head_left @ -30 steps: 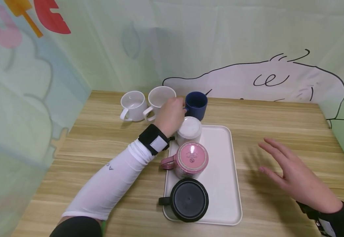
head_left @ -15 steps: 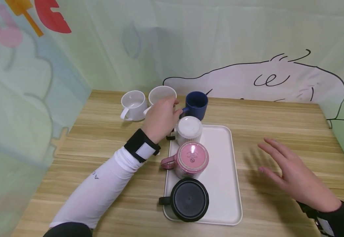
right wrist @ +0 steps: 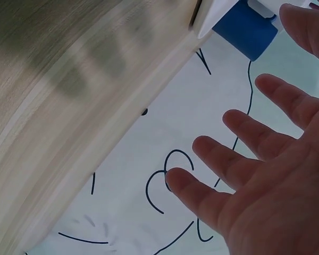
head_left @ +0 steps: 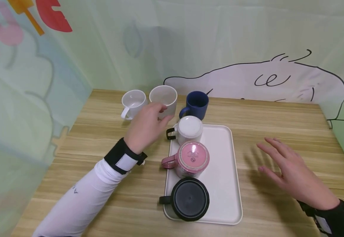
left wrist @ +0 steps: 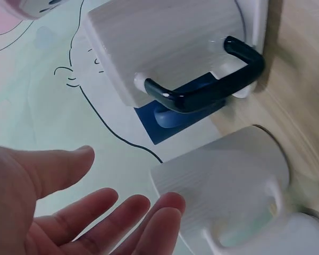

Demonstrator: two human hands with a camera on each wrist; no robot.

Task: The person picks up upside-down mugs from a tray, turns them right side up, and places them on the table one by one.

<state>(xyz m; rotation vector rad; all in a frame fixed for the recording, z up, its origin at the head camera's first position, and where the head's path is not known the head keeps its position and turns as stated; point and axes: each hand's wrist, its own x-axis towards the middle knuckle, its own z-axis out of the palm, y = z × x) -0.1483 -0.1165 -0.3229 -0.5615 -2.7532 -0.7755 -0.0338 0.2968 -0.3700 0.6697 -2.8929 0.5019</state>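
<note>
1. Three upside-down cups on one tray (head_left: pixel 221 177) run near to far: black cup (head_left: pixel 190 199), pink cup (head_left: pixel 193 156), white cup (head_left: pixel 190 127). Handles point left.
2. Three stand upright behind: two white mugs (head_left: pixel 164 94), one blue mug (head_left: pixel 198 105).
3. Left grip (head_left: pixel 146 126), loosely spread, holds nothing by the white mugs.
4. Right grip (head_left: pixel 294 174), spread wide, is empty above the tabletop (head_left: pixel 266 120).

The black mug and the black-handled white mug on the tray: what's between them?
The upside-down pink mug stands between the black mug and the black-handled white mug; the head view shows it.
</note>
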